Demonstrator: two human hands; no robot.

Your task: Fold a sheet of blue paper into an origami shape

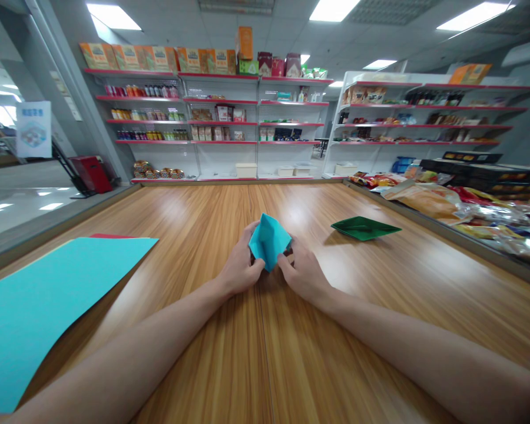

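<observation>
Between my two hands is a piece of folded blue paper (270, 238), tilted toward me and opened into a pocket with a pointed top. My left hand (244, 262) grips its left side, thumb at the lower front edge and fingers mostly hidden behind. On the right side my right hand (304, 268) pinches it the same way, its thumb near the lower corner. To the right on the wooden table lies a folded green paper boat (365, 228), apart from both hands.
A stack of large blue paper sheets (62, 294) with a red edge showing lies at the left. Packaged snacks (459, 206) and black boxes (486, 176) sit beyond the table's right rim. Stocked shelves (221, 106) stand behind the wooden table (194, 206).
</observation>
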